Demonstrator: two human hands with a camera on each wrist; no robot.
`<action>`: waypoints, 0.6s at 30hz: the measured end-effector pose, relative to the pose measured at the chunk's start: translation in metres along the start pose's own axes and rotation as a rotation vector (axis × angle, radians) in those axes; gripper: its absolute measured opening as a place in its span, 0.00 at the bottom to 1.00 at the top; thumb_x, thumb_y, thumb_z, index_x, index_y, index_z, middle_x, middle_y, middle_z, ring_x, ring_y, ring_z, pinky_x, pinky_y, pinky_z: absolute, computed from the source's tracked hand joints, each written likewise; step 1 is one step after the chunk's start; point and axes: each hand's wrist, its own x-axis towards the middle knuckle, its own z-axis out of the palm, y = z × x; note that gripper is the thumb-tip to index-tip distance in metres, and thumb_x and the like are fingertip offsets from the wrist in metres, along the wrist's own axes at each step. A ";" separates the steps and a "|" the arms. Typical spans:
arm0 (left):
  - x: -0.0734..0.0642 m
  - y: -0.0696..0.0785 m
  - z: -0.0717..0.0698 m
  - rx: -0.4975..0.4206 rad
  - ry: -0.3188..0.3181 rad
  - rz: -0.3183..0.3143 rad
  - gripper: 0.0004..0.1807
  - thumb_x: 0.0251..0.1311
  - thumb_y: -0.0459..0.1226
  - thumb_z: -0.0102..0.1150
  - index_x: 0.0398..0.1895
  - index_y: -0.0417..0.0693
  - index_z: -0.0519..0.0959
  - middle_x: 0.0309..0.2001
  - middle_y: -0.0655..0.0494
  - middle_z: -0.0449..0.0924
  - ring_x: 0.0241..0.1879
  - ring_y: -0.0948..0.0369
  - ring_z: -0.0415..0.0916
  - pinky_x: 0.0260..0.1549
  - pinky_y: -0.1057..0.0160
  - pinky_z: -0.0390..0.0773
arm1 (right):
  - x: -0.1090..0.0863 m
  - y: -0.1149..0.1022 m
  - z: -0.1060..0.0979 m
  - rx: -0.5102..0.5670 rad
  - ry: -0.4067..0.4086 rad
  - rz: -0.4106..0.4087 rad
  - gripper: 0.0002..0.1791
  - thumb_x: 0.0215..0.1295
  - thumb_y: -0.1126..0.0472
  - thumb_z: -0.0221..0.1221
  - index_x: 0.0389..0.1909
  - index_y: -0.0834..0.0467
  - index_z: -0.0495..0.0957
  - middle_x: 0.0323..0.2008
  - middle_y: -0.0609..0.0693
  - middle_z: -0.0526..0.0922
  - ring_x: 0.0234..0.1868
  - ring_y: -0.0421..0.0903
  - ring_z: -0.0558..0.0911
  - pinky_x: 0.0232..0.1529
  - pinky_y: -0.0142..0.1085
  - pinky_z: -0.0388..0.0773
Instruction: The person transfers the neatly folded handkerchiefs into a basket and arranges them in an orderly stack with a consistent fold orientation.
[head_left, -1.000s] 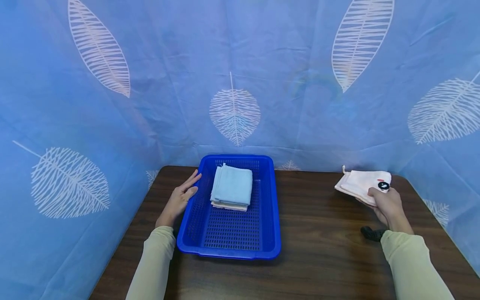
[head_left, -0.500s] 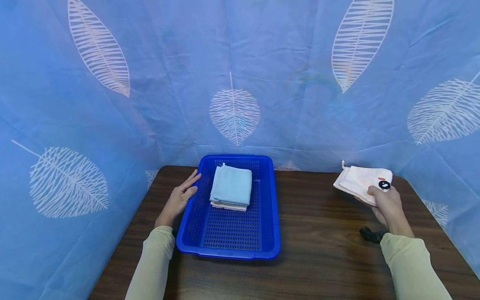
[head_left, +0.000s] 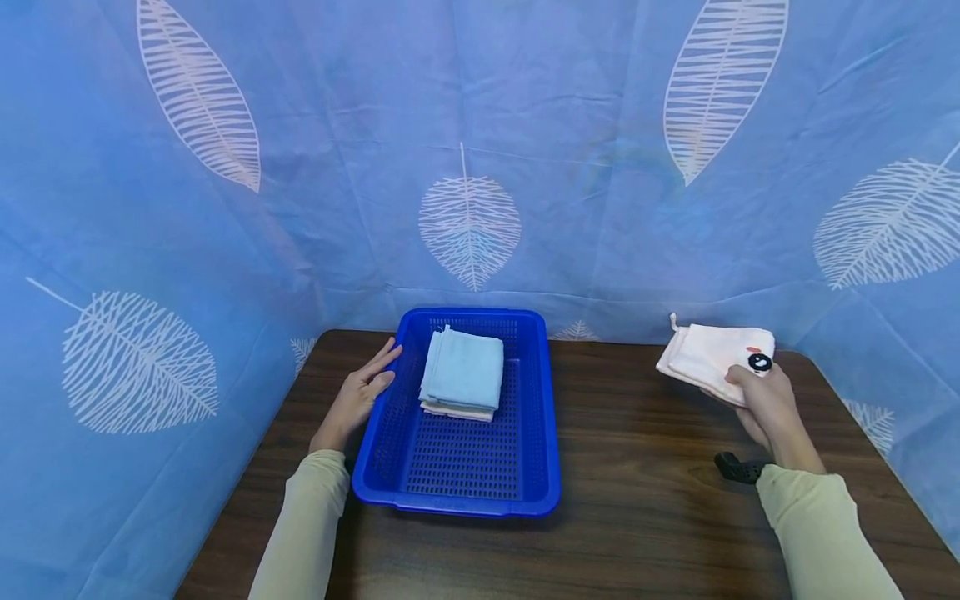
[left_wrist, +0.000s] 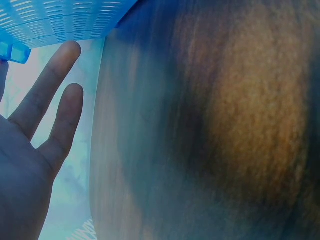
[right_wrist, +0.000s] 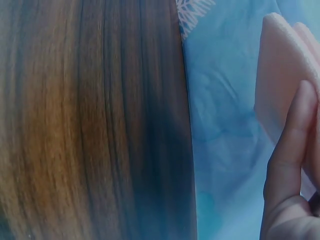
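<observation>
A folded pale pink towel (head_left: 716, 360) with a hanging loop and a black round patch is pinched in my right hand (head_left: 769, 408), thumb on top, raised above the right side of the table. Fingers run along its underside in the right wrist view, where the towel (right_wrist: 282, 75) shows edge-on. My left hand (head_left: 356, 402) rests at the left rim of a blue plastic basket (head_left: 457, 505), fingers extended and spread. From the left wrist, straight fingers (left_wrist: 65, 112) reach beside the slotted basket wall (left_wrist: 65, 22). Inside the basket lies a folded light blue towel (head_left: 467, 371) on top of cream cloth (head_left: 457, 412).
The dark wood table (head_left: 637, 500) stretches under the basket and both arms. Behind it and at both sides hangs a blue curtain (head_left: 570, 208) with white leaf prints. A black strap (head_left: 738, 468) is at the right wrist.
My right hand has lifted the pink towel a little and shifted it slightly left. The left hand, the basket and the towels in it have stayed in place.
</observation>
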 end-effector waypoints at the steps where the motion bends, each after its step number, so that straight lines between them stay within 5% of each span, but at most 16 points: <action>1: 0.000 0.000 0.000 0.001 -0.001 -0.001 0.26 0.79 0.50 0.45 0.77 0.65 0.65 0.82 0.63 0.52 0.83 0.48 0.48 0.77 0.34 0.49 | -0.001 -0.001 0.001 0.008 -0.013 0.005 0.47 0.72 0.63 0.49 0.82 0.62 0.30 0.80 0.68 0.45 0.44 0.25 0.76 0.39 0.17 0.79; 6: -0.001 0.002 -0.002 -0.002 -0.012 -0.014 0.26 0.79 0.51 0.45 0.77 0.68 0.65 0.82 0.66 0.51 0.83 0.50 0.47 0.78 0.34 0.47 | -0.005 -0.006 0.009 0.019 -0.058 -0.008 0.47 0.72 0.64 0.47 0.82 0.60 0.28 0.82 0.67 0.40 0.61 0.35 0.73 0.41 0.15 0.79; 11: -0.002 0.000 -0.002 -0.006 -0.019 -0.023 0.26 0.79 0.51 0.44 0.77 0.69 0.64 0.82 0.68 0.50 0.83 0.51 0.46 0.77 0.33 0.47 | -0.007 -0.009 0.016 0.039 -0.074 -0.071 0.46 0.70 0.66 0.49 0.81 0.65 0.32 0.69 0.62 0.63 0.46 0.25 0.78 0.41 0.18 0.80; 18: 0.000 -0.001 -0.001 -0.008 -0.015 -0.013 0.26 0.79 0.52 0.45 0.77 0.69 0.64 0.82 0.68 0.50 0.83 0.51 0.46 0.78 0.34 0.47 | -0.010 -0.017 0.023 0.085 -0.126 -0.077 0.47 0.72 0.66 0.49 0.82 0.59 0.30 0.71 0.60 0.58 0.44 0.26 0.76 0.42 0.21 0.82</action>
